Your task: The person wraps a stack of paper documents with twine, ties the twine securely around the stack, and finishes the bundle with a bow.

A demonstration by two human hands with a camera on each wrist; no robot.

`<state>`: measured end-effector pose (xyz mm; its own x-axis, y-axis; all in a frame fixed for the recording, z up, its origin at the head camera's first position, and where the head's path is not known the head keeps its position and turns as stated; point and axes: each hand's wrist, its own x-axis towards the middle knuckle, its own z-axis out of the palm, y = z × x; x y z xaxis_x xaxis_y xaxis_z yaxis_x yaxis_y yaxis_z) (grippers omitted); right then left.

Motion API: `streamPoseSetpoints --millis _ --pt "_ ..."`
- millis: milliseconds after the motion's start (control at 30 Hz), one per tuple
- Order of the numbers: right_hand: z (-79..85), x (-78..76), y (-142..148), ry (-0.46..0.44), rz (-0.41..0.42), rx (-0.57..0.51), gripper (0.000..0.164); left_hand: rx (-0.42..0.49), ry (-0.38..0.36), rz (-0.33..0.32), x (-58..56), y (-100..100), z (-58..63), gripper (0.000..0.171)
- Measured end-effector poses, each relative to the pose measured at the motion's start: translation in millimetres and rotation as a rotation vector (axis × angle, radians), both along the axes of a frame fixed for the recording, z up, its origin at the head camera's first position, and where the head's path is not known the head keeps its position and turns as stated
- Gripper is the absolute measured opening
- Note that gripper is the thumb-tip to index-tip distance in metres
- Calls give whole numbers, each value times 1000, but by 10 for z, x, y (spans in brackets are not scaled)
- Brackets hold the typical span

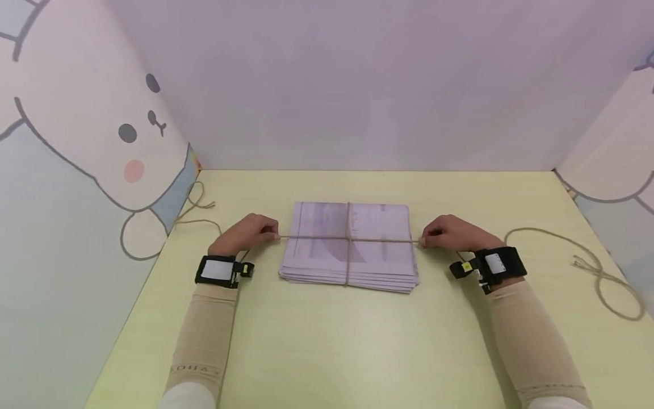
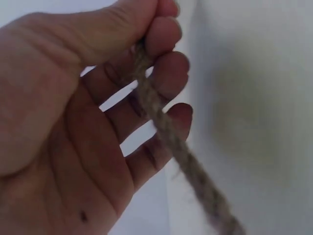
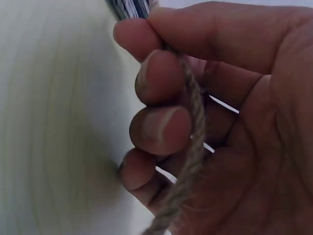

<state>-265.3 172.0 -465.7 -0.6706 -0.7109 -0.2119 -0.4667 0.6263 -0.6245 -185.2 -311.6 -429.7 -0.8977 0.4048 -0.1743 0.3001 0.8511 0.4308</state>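
Observation:
A stack of folded newspapers (image 1: 322, 255) lies on the table with twine (image 1: 383, 240) crossing over its top in both directions. The two strands meet near the middle of the stack. Left of it, my left hand (image 1: 250, 233) pinches the twine between thumb and fingers; in the left wrist view a length of twine (image 2: 171, 137) runs down past the palm. On the other side my right hand (image 1: 449, 233) pinches the opposite part, and the right wrist view has the twine (image 3: 195, 112) passing along the curled fingers. Between the hands the strand looks straight. The stack's underside is hidden.
A loose twine end (image 1: 196, 196) curls at the table's back left corner. Another loose end (image 1: 608, 278) loops near the right edge. The pale yellow table (image 1: 357, 346) meets a plain wall (image 1: 378, 85) behind and printed panels at both sides.

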Motion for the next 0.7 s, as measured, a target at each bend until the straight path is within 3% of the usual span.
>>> streamPoseSetpoints --millis 167,300,367,567,700 --pt "-11 1 15 5 -3 28 15 -64 0 47 -26 67 -25 21" --pt "106 66 -16 50 0 75 13 -107 12 98 11 126 20 14" --pt "188 110 -32 97 -6 93 15 -121 19 111 26 156 58 11" --pt "325 248 -243 281 -62 73 24 -111 35 103 64 237 147 26" --pt "293 369 -494 317 32 37 23 -65 18 93 55 332 148 23"
